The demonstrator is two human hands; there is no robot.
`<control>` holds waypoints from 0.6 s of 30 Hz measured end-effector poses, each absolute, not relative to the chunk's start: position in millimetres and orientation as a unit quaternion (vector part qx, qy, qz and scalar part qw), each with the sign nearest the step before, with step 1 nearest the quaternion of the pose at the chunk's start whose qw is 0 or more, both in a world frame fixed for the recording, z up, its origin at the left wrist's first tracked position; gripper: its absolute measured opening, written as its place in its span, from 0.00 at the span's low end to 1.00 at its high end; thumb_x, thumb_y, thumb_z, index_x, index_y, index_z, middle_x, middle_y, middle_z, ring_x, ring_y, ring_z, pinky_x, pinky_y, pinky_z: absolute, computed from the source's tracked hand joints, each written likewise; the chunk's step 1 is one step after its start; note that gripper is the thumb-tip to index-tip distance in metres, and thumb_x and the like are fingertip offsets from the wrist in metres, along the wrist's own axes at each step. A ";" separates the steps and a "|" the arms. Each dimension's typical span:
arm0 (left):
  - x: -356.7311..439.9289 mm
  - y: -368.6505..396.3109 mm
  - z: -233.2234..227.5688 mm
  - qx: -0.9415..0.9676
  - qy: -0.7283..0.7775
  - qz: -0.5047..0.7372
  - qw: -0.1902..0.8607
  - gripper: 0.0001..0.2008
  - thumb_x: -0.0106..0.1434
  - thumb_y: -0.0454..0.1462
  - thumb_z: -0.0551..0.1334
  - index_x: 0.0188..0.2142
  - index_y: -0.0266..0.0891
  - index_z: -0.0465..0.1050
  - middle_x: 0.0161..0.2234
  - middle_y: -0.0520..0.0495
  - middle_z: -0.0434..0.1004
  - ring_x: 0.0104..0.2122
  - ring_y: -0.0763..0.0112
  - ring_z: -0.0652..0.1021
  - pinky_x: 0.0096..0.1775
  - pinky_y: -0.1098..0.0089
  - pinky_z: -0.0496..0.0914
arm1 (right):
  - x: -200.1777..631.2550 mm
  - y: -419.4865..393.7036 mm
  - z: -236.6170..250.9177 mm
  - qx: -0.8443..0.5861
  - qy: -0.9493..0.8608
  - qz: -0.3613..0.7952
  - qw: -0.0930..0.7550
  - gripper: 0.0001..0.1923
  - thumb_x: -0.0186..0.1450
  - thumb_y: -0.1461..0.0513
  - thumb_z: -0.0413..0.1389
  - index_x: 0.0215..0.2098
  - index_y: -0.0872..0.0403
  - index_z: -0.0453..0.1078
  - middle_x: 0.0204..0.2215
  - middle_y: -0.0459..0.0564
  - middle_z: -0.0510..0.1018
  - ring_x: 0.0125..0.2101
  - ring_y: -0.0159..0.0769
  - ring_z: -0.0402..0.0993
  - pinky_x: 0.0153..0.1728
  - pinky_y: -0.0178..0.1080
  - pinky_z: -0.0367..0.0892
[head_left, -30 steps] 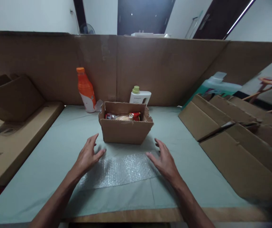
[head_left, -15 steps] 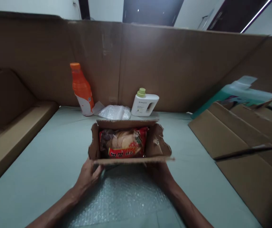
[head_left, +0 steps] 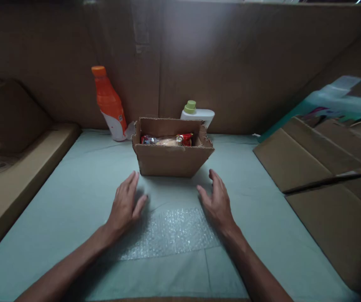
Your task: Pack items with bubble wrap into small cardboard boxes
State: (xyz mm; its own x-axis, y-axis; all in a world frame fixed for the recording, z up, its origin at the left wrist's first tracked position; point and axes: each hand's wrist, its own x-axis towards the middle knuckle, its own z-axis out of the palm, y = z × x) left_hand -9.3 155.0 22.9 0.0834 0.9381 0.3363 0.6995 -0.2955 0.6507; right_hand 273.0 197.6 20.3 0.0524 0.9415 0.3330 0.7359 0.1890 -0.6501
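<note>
Open box at the middle of the table, hands and wrap before it, bottles behind.

The cardboard box stands on the table with a snack packet in it. Before it lies the bubble wrap, the left hand at its left edge and the right hand at its right. Behind the box, the drink bottle stands to the left and the detergent bottle to the right, against the cardboard wall. Flattened cartons lie to the right.

white bottle half hidden behind box, snack packet mostly hidden
</note>
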 end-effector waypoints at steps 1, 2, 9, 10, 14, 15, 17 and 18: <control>-5.2 132.9 21.4 0.758 0.538 0.339 0.143 0.31 0.70 0.38 0.56 0.70 0.42 0.52 0.70 0.36 0.55 0.68 0.48 0.60 0.65 0.49 0.56 | 264.5 176.1 20.7 -0.599 -0.709 0.108 0.357 0.30 0.69 0.57 0.51 0.68 0.52 0.57 0.65 0.61 0.66 0.64 0.54 0.62 0.62 0.61 0.59; -0.8 112.6 18.4 0.794 0.507 0.309 0.132 0.30 0.70 0.38 0.55 0.70 0.43 0.52 0.70 0.37 0.54 0.68 0.50 0.59 0.65 0.49 0.56 | 253.3 155.2 20.2 -0.565 -0.749 0.100 0.332 0.28 0.70 0.60 0.50 0.68 0.50 0.59 0.65 0.58 0.67 0.64 0.52 0.62 0.62 0.60 0.59; -36.7 58.2 -20.1 0.837 0.524 0.126 0.094 0.31 0.69 0.48 0.57 0.68 0.42 0.59 0.70 0.37 0.54 0.69 0.46 0.58 0.67 0.45 0.47 | 240.1 82.6 -2.8 -0.487 -0.852 0.122 0.151 0.26 0.69 0.59 0.53 0.65 0.55 0.64 0.66 0.58 0.66 0.65 0.52 0.61 0.62 0.57 0.61; -51.4 55.8 -22.3 0.827 0.543 0.121 0.083 0.30 0.69 0.48 0.56 0.68 0.44 0.60 0.70 0.38 0.53 0.69 0.47 0.57 0.67 0.44 0.47 | 258.3 79.7 -4.5 -0.518 -0.835 0.107 0.150 0.25 0.70 0.57 0.52 0.64 0.55 0.65 0.66 0.58 0.67 0.65 0.53 0.62 0.61 0.58 0.62; -93.6 43.4 -22.8 0.764 0.628 0.138 0.047 0.28 0.71 0.48 0.51 0.66 0.41 0.63 0.69 0.36 0.57 0.69 0.47 0.58 0.66 0.44 0.51 | 328.0 76.7 -2.9 -0.627 -0.755 0.057 0.183 0.23 0.72 0.53 0.47 0.59 0.53 0.70 0.60 0.59 0.74 0.60 0.53 0.68 0.56 0.57 0.64; -96.7 42.0 -22.5 0.742 0.652 0.150 0.042 0.28 0.71 0.48 0.50 0.66 0.37 0.63 0.68 0.33 0.58 0.69 0.47 0.58 0.65 0.44 0.52 | 336.1 79.0 -1.7 -0.644 -0.739 0.047 0.194 0.23 0.72 0.52 0.47 0.58 0.53 0.71 0.59 0.60 0.75 0.59 0.54 0.69 0.56 0.57 0.64; -95.3 42.7 -23.0 0.703 0.688 0.177 0.034 0.30 0.71 0.48 0.50 0.64 0.31 0.64 0.66 0.29 0.61 0.68 0.46 0.60 0.65 0.45 0.55 | 338.5 87.1 0.0 -0.669 -0.712 0.033 0.210 0.24 0.70 0.51 0.48 0.56 0.56 0.72 0.57 0.63 0.76 0.58 0.56 0.69 0.55 0.59 0.64; -92.3 44.3 -23.7 0.689 0.699 0.189 0.032 0.29 0.70 0.49 0.51 0.61 0.31 0.67 0.65 0.29 0.63 0.67 0.45 0.61 0.65 0.44 0.56 | 334.5 92.3 0.5 -0.677 -0.702 0.032 0.217 0.24 0.69 0.51 0.49 0.54 0.57 0.73 0.57 0.64 0.75 0.58 0.58 0.69 0.54 0.60 0.64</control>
State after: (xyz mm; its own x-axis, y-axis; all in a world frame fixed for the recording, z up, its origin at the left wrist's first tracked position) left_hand -92.3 44.3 -23.7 -0.0477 0.9753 0.2156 0.9510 -0.0217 0.3086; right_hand 334.5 92.3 0.5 0.0116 0.9654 0.2605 0.9373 0.0802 -0.3391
